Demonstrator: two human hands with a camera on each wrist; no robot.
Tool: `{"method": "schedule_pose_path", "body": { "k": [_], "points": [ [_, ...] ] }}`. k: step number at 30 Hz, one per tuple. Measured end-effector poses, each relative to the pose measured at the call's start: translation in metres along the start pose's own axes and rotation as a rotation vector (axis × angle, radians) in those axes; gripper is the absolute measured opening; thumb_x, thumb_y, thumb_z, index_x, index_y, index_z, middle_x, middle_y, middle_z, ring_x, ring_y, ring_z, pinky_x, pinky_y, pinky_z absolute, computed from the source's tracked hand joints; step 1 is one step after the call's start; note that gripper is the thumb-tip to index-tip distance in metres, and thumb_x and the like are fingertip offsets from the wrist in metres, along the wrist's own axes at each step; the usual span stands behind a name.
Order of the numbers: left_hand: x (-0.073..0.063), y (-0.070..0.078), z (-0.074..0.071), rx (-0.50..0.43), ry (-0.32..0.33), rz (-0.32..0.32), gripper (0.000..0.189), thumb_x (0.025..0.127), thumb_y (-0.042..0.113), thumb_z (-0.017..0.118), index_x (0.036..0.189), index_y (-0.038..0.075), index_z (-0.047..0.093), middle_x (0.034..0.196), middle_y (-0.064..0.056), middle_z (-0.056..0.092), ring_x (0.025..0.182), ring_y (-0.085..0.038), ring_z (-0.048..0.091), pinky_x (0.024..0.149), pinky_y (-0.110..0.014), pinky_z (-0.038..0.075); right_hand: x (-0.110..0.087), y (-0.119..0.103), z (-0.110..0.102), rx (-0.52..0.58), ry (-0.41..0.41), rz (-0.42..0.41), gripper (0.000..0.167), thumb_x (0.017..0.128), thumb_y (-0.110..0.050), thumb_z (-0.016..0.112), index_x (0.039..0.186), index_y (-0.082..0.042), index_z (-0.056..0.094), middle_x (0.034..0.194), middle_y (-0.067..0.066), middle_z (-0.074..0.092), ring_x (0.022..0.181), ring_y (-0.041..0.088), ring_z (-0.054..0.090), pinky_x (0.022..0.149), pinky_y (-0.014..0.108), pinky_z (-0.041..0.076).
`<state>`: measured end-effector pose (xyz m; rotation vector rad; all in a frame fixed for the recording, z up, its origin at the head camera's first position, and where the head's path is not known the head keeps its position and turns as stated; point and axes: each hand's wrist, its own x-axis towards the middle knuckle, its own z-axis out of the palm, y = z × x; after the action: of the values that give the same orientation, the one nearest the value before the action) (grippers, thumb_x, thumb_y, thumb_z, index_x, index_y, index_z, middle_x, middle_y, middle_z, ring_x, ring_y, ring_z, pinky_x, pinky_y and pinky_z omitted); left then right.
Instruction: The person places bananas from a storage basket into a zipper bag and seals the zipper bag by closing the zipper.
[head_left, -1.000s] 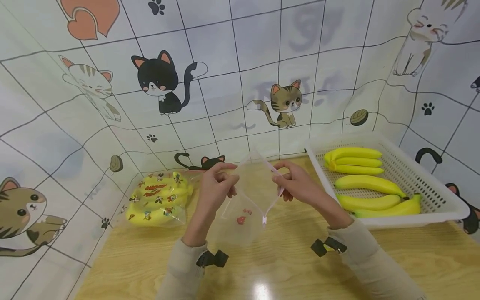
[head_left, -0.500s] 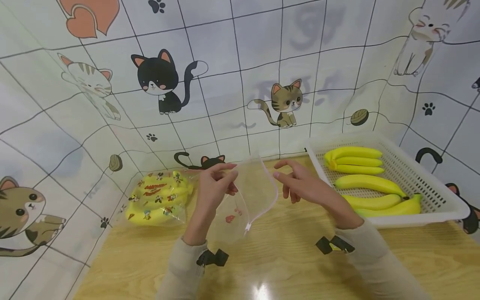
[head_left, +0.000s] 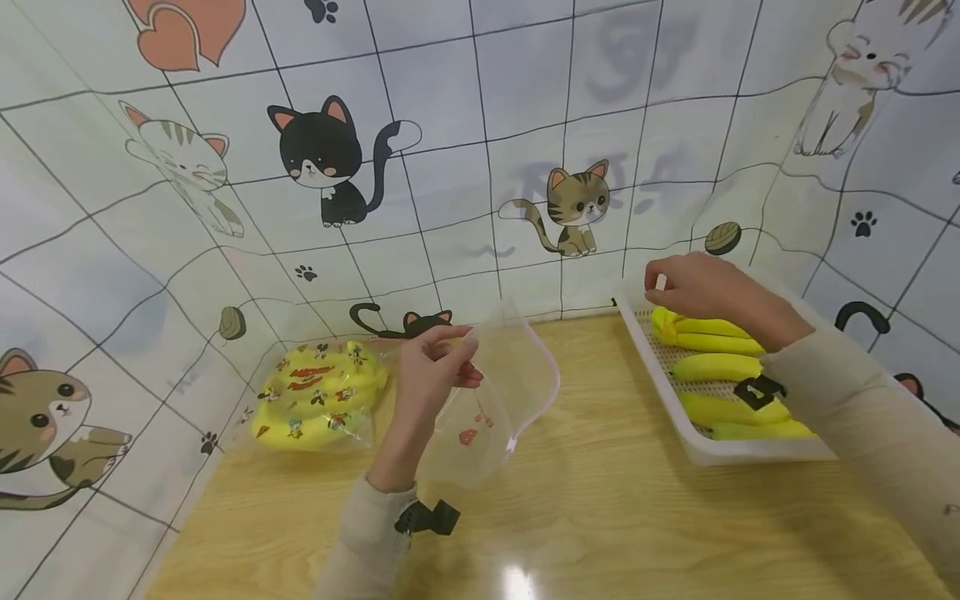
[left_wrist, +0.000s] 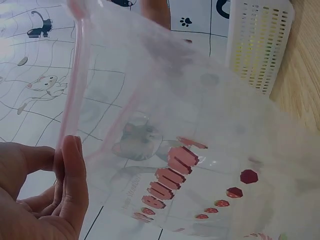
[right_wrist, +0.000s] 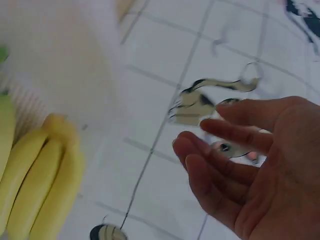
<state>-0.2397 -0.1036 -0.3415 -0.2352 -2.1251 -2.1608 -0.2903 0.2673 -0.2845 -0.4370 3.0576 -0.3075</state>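
Observation:
My left hand (head_left: 432, 367) pinches the edge of a clear zip bag (head_left: 528, 375) between thumb and fingers. The bag hangs with its pink zip edge parted, and red lettering (left_wrist: 172, 175) and strawberries show on its film in the left wrist view. Over the far left part of a white basket (head_left: 678, 433) is my right hand (head_left: 697, 287), its fingers loosely bent with nothing in them. Just below it lies a bunch of bananas (right_wrist: 45, 175), partly hidden by the hand and forearm in the head view. More bananas (head_left: 720, 367) lie nearer in the basket.
A printed plastic bag (head_left: 318, 396) with yellow fruit inside sits at the left on the wooden table (head_left: 600, 517). A wall covering (head_left: 465, 125) with cartoon cats rises behind and at both sides.
My right hand has let go of the zip bag's edge and moved right and away to above the basket. The left hand keeps its hold on the bag, which now hangs from it alone.

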Motion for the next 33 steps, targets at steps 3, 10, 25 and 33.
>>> {"method": "schedule_pose_path", "body": {
  "k": [3, 10, 25, 33],
  "points": [
    [0.0, 0.0, 0.001, -0.032, 0.011, -0.01, 0.024, 0.094, 0.009, 0.074, 0.117, 0.004, 0.072, 0.066, -0.001, 0.07, 0.056, -0.016, 0.071, 0.061, -0.034, 0.063, 0.016, 0.028, 0.009, -0.119, -0.087, -0.025, 0.023, 0.096, -0.02, 0.071, 0.117, -0.011, 0.068, 0.108, 0.013, 0.07, 0.088, 0.026, 0.063, 0.077, 0.049, 0.056],
    [0.0, -0.001, -0.001, -0.076, 0.044, -0.01, 0.027, 0.094, 0.01, 0.074, 0.121, 0.006, 0.07, 0.069, -0.001, 0.072, 0.059, -0.015, 0.071, 0.063, -0.033, 0.064, 0.041, 0.067, 0.045, -0.099, -0.249, -0.026, 0.047, 0.084, -0.011, 0.081, 0.128, -0.016, 0.066, 0.125, 0.023, 0.058, 0.1, 0.034, 0.056, 0.087, 0.058, 0.055],
    [0.003, -0.002, -0.004, -0.108, 0.048, 0.003, 0.031, 0.095, 0.006, 0.071, 0.124, 0.004, 0.061, 0.069, 0.001, 0.073, 0.06, -0.016, 0.073, 0.064, -0.033, 0.064, 0.051, 0.083, 0.073, -0.306, -0.155, -0.174, 0.028, 0.087, 0.003, 0.077, 0.105, -0.018, 0.078, 0.107, 0.008, 0.063, 0.081, 0.021, 0.057, 0.079, 0.047, 0.059],
    [0.004, -0.003, -0.004, -0.093, 0.06, -0.022, 0.028, 0.094, 0.009, 0.073, 0.119, 0.004, 0.059, 0.072, -0.008, 0.073, 0.059, -0.016, 0.072, 0.063, -0.034, 0.064, 0.042, 0.093, 0.045, -0.343, 0.016, -0.194, 0.026, 0.088, 0.01, 0.069, 0.108, -0.005, 0.077, 0.098, 0.008, 0.07, 0.084, 0.024, 0.061, 0.084, 0.05, 0.058]
  ]
}}
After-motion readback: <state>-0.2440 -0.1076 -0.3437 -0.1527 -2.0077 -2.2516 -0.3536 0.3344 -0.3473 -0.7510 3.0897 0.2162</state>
